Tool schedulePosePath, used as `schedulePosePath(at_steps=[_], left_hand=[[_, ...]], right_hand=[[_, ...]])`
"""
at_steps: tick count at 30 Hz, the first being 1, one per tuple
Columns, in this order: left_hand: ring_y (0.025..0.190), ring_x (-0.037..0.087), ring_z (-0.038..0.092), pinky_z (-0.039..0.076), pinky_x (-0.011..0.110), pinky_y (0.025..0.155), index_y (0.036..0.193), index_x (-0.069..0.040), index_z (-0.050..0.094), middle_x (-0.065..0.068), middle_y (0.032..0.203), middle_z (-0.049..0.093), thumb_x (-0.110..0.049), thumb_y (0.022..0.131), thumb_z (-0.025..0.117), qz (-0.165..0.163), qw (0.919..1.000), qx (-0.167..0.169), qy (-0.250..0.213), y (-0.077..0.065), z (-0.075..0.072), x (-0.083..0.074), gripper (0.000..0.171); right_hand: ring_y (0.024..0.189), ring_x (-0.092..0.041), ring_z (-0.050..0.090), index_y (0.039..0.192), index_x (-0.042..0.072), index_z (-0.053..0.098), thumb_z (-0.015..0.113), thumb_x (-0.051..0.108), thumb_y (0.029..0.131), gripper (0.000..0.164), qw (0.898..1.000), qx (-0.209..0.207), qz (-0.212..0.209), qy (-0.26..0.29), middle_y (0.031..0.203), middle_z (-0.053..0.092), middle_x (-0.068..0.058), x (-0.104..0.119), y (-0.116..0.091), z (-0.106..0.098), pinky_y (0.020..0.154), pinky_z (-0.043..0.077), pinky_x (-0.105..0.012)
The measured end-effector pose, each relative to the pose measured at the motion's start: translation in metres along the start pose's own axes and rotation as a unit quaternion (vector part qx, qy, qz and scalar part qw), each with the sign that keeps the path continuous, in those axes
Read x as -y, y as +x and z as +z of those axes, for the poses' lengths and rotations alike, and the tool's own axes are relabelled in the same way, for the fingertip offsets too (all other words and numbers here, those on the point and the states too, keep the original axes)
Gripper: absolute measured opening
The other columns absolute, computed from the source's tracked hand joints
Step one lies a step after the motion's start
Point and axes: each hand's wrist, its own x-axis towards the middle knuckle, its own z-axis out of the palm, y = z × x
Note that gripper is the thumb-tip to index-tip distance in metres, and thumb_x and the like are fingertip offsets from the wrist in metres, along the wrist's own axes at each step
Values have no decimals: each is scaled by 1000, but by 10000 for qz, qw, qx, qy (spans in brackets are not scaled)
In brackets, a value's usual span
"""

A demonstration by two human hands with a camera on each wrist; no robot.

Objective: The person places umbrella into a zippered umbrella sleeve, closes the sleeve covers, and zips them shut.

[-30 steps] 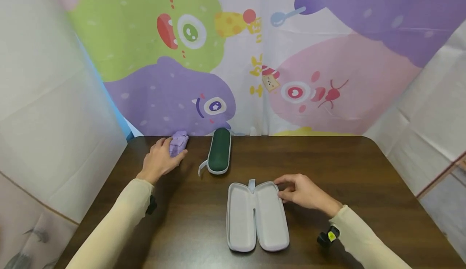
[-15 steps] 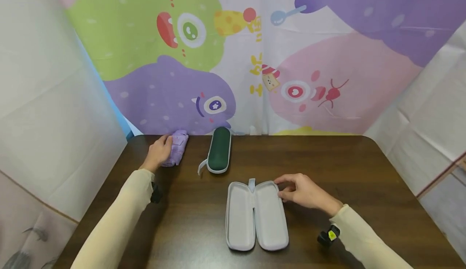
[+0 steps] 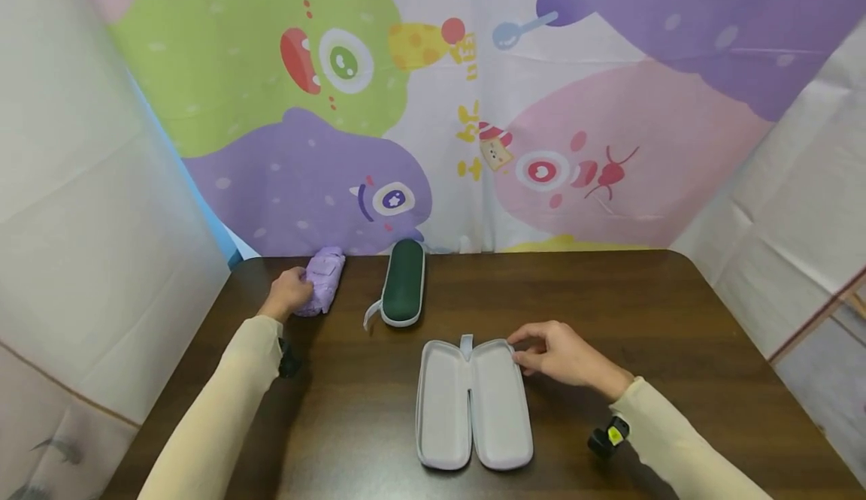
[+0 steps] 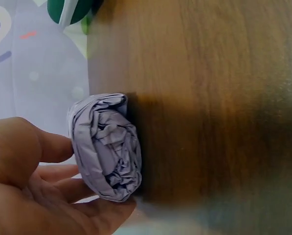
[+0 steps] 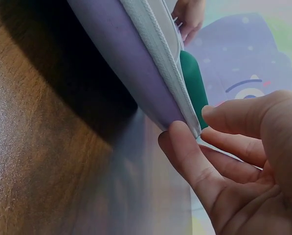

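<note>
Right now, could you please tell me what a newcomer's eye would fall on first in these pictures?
Probably the bright cartoon backdrop behind the table. Next comes the open pale case at the table's front middle, with the right grip at its far right corner. Toward the far left corner, the left grip touches a purple bundle, left of the dark green case.

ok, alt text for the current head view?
A person's left hand touches a purple bundle at the back left of a dark table; the right hand touches the far right corner of an open pale case. A closed green case lies right of the bundle.
</note>
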Motion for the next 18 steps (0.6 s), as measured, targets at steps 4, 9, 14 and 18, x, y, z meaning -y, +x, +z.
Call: schedulePosePath(at_steps=[4,9,14,18], left_hand=[[138,56,42,36,60,116,146,21,36,42,147,41,-14,101,48,-144,9998,107,19,0,-2,0,58],[138,56,41,36,60,116,147,21,34,43,148,39,-17,103,51,-386,9988,299,87,0,-3,0,60],[133,56,46,39,59,114,142,22,39,43,143,45,-14,98,58,-324,9994,94,34,0,-4,-1,60],[133,54,46,40,59,114,144,23,36,43,145,43,-14,95,61,-519,9983,96,-240,1,-6,-3,66]], right_hand=[[74,-13,73,121,-1,70,71,13,97,28,10000,1,26,8,107,74,-18,1,0,1,67,62,-32],[74,-15,74,122,0,70,70,14,98,28,10000,2,18,-73,104,75,-15,2,0,1,66,60,-26],[74,-18,74,122,-1,70,69,14,98,28,10000,-9,4,-75,103,75,-15,3,0,1,66,59,-26],[74,-17,74,121,-1,70,69,14,98,28,10000,-11,13,-47,104,75,-16,3,0,1,66,61,-29]])
